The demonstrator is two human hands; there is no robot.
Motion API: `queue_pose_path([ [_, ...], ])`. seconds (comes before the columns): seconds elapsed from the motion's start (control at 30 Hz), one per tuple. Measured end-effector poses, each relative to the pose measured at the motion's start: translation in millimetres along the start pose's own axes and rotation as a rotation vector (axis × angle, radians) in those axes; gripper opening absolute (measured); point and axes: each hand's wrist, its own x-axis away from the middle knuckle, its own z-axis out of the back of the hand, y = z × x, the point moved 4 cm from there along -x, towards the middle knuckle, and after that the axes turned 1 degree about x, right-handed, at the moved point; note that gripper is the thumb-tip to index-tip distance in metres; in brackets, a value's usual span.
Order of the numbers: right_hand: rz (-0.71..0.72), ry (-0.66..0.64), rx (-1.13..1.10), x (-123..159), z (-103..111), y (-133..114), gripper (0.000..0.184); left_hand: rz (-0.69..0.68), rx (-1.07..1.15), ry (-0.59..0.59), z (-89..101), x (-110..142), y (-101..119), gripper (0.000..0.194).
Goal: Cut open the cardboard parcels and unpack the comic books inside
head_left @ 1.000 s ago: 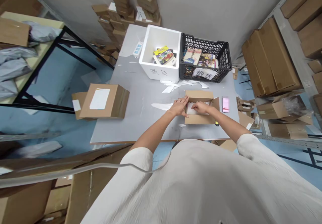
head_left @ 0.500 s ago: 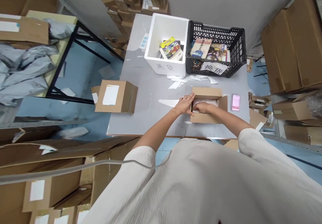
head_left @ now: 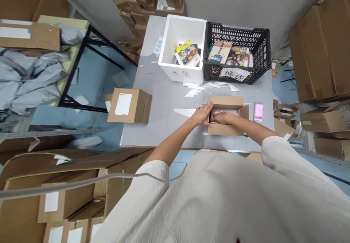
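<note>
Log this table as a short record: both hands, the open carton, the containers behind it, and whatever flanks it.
left hand: at the left end of the open carton, thumb and fingers spread
right hand: inside the carton, fingertips hidden
carton contents: whitish material, otherwise unclear
behind: white foam box and black crate, side by side, each with books inside
right of carton: phone, screen pink
table's left edge: labelled cardboard box

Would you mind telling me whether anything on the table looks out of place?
Yes: loose white strips lie on the grey table between the open carton and the white box and black crate. They lie at uneven angles, so they look like stray scraps.
</note>
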Motion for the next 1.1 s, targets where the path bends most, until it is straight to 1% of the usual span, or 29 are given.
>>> queue_pose_path([
  [0.1, 0.007, -0.068, 0.075, 1, 0, -1, 0.045, -0.006, 0.003, -0.008, -0.3, 0, 0, 0.157],
  [0.17, 0.021, -0.09, 0.113, 1, 0, -1, 0.049, -0.011, 0.004, -0.013, -0.8, -1, -1, 0.159],
  [0.47, 0.024, -0.104, 0.214, -3, 0, -5, 0.062, -0.014, -0.01, -0.017, -2.8, -1, -1, 0.16],
  [0.57, 0.037, -0.113, 0.257, -3, 2, -8, 0.059, -0.011, -0.018, -0.019, -3.0, -1, -1, 0.161],
  [0.77, 0.055, -0.054, 0.253, 0, 12, -14, 0.054, -0.006, -0.013, -0.018, -2.7, -3, -2, 0.16],
  [0.93, 0.044, -0.04, 0.294, 10, 21, -18, 0.044, -0.002, -0.014, -0.025, 1.0, -3, 1, 0.16],
  [1.1, 0.073, 0.08, 0.341, 23, 27, -17, 0.045, 0.007, -0.018, -0.027, 5.6, -2, 6, 0.16],
])
